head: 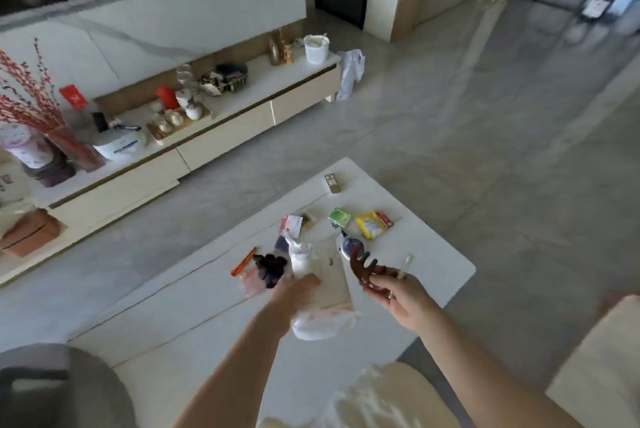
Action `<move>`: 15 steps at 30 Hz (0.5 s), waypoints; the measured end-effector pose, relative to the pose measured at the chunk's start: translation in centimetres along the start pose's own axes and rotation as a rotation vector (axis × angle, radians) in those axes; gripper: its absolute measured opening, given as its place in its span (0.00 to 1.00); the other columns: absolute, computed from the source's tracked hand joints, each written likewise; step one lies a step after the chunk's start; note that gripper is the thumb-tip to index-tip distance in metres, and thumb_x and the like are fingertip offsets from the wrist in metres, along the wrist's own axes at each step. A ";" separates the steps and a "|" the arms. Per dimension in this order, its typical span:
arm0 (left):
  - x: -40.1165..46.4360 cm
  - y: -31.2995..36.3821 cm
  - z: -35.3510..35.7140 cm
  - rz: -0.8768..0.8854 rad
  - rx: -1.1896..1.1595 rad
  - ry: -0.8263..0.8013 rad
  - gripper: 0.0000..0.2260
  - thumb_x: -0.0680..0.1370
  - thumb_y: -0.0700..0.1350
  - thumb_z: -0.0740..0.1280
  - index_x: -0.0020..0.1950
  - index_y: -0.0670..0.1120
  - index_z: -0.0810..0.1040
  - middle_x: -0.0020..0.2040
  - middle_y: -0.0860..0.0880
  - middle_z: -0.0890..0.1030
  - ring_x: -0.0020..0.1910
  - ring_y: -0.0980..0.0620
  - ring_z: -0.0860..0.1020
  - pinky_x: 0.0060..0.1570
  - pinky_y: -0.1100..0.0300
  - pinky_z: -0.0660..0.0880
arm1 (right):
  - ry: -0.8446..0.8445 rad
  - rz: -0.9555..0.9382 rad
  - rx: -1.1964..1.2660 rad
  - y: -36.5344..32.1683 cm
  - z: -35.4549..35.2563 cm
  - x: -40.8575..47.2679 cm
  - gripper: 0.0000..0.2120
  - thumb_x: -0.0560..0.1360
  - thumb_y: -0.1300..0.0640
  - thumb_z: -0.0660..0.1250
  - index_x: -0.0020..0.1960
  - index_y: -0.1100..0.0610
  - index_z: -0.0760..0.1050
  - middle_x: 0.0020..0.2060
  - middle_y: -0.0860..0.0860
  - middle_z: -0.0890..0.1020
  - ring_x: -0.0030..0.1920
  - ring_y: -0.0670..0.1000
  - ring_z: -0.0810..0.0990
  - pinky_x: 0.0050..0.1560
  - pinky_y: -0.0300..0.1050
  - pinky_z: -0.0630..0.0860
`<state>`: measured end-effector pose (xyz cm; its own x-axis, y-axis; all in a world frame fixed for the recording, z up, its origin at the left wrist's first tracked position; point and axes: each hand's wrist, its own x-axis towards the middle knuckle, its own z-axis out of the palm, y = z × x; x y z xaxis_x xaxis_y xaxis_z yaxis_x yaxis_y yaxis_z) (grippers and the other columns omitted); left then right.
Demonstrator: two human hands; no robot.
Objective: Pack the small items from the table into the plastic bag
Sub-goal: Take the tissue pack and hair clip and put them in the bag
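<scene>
I see a pale room with glossy grey floor tiles [485,136] and a long cream TV cabinet [194,147] under a marble-look wall. In front of me sits a smooth white coffee table [194,309] with rounded corners; its far right corner lies just past my right hand, with open floor beyond it. My right hand [398,299] pinches a brown plastic hair claw [362,270] with curved teeth, held above the tabletop. My left hand [294,292] has its fingers curled on the crinkled, translucent plastic bag [332,285], which lies near the middle of the table; blur hides the exact hold. Just left of the bag I make out a dark fuzzy scrunchie [270,268] and an orange utility knife [244,261]. Farther back lie a yellow packet [370,225], a green packet [339,216], a red-and-white card [291,225] and a small gold box [333,182] near the far edge. The near half of the tabletop offers open room.
</scene>
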<state>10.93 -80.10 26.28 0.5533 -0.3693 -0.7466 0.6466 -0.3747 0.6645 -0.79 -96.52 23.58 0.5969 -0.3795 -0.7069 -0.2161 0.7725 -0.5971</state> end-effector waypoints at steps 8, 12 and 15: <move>-2.0 3.0 5.3 0.118 0.181 -0.231 0.22 0.64 0.44 0.77 0.55 0.45 0.77 0.51 0.39 0.82 0.48 0.39 0.81 0.48 0.41 0.78 | 0.197 -0.211 0.137 -2.2 -5.5 -6.8 0.05 0.74 0.68 0.66 0.50 0.61 0.74 0.40 0.57 0.84 0.41 0.52 0.83 0.36 0.43 0.80; -2.5 4.0 9.6 0.181 0.259 -0.314 0.20 0.67 0.43 0.75 0.57 0.42 0.77 0.47 0.39 0.81 0.44 0.40 0.81 0.42 0.50 0.79 | 0.220 -0.322 0.247 -3.9 -9.2 -9.7 0.05 0.75 0.70 0.64 0.49 0.63 0.73 0.44 0.59 0.81 0.45 0.55 0.81 0.40 0.43 0.82; -2.9 4.3 13.8 0.227 0.317 -0.369 0.18 0.68 0.42 0.75 0.56 0.41 0.77 0.44 0.43 0.81 0.41 0.44 0.81 0.40 0.55 0.78 | 0.266 -0.364 0.313 -4.9 -12.6 -11.5 0.06 0.74 0.71 0.64 0.50 0.64 0.71 0.47 0.62 0.80 0.47 0.57 0.81 0.51 0.48 0.78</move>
<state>4.82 -92.38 31.72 0.4022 -0.7239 -0.5605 0.3104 -0.4681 0.8274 -16.36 -102.40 29.84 0.3658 -0.7349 -0.5711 0.2326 0.6663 -0.7085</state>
